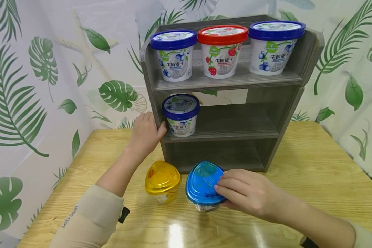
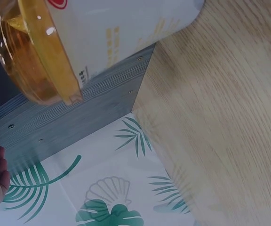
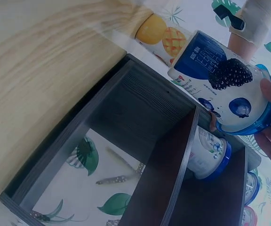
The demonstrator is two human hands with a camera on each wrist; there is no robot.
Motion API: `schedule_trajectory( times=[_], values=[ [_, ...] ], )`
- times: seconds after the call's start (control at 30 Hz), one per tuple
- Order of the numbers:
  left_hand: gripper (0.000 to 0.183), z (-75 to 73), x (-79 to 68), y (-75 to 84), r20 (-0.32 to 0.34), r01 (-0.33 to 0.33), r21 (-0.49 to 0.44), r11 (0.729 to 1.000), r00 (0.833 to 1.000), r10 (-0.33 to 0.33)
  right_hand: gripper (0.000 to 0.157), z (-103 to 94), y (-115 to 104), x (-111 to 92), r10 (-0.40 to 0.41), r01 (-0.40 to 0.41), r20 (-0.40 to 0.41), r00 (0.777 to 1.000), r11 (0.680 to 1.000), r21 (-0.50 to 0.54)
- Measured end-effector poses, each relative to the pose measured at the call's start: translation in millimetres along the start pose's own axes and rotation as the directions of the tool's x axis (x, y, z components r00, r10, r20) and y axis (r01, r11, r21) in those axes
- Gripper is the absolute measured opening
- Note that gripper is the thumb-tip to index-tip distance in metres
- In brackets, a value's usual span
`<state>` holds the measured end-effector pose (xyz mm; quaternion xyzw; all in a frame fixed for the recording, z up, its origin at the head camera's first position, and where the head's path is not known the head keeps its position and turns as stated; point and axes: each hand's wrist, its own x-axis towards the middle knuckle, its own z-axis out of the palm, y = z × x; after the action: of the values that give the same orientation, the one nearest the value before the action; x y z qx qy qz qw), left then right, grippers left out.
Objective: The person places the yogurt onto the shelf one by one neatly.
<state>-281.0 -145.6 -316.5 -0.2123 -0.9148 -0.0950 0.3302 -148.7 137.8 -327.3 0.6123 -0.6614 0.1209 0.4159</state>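
My right hand (image 1: pixel 251 193) holds a yogurt cup with a blue triangular lid (image 1: pixel 204 182), its fingers on the lid's right side. In the right wrist view, blueberries and a blackberry show on this cup (image 3: pixel 220 80), and it is held off the table. My left hand (image 1: pixel 145 132) grips the left side panel of a grey wooden shelf (image 1: pixel 224 139), thumb at the front edge. A yellow-lidded cup (image 1: pixel 163 179) stands before the shelf's lower left corner, left of the blue-lidded one.
On the top tier stand a blue-lidded tub (image 1: pixel 175 58), a red-lidded tub (image 1: pixel 221 55) and another blue-lidded tub (image 1: pixel 272 51). A smaller blue-lidded tub (image 1: pixel 181 117) sits at the left of the middle tier. Leaf-print cloth (image 1: pixel 111 62) lines the walls behind the wooden table (image 1: pixel 316 182).
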Motion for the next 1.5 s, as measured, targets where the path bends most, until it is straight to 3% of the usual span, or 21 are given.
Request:
schedule_trajectory(
  times=[0.43, 1.5],
  values=[
    [0.029, -0.6, 1.4, 1.0, 0.034, 0.017, -0.010, 1.000, 0.999, -0.017, 0.033, -16.7, 13.2, 3.8, 0.050, -0.050, -0.012, 0.999, 0.996, -0.079],
    [0.028, 1.4, 1.1, -1.5, 0.000, -0.003, -0.031, 1.000, 1.000, 0.003, 0.038, -50.7, 37.6, 21.6, 0.070, -0.077, -0.047, 0.996, 0.984, -0.162]
  ],
)
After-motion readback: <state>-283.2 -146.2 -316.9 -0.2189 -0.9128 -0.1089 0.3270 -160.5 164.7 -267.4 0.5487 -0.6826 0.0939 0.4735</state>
